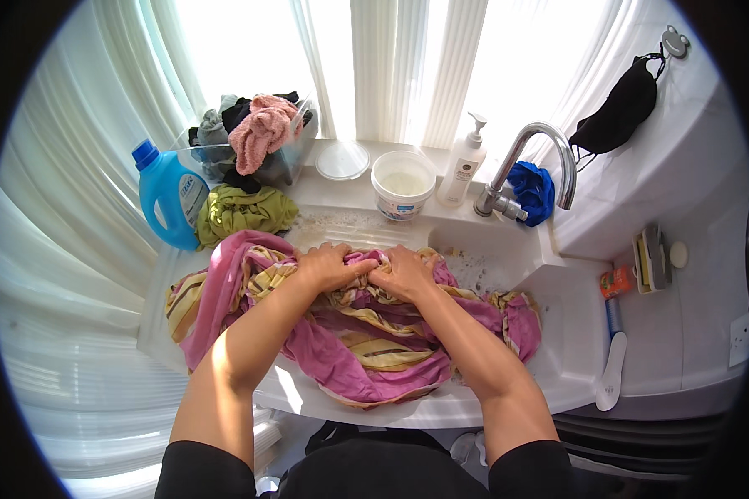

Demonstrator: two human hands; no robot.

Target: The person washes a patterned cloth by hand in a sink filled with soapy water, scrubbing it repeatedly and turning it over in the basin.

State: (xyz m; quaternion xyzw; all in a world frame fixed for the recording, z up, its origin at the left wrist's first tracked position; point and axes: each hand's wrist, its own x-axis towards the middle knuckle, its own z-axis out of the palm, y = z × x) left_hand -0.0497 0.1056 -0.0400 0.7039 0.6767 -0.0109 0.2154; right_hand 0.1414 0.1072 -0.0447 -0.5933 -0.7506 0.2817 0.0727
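Observation:
A large pink and yellow patterned cloth [374,345] lies bunched across the white laundry sink [566,333], with folds reaching its front rim. My left hand [329,268] and my right hand [406,273] press close together on the far side of the cloth, fingers closed around its gathered folds. Some fingertips are hidden in the fabric. Suds and wet patches show on the sink surface behind and to the right of my hands. At the far left, a crumpled green cloth [245,212] sits beside the patterned one.
Behind the sink stand a blue detergent bottle [171,195], a clear bin [295,154] of clothes, a white tub [404,185], its lid [342,160], a pump bottle [462,162] and a curved faucet [541,133]. A brush [612,374] lies on the right ledge.

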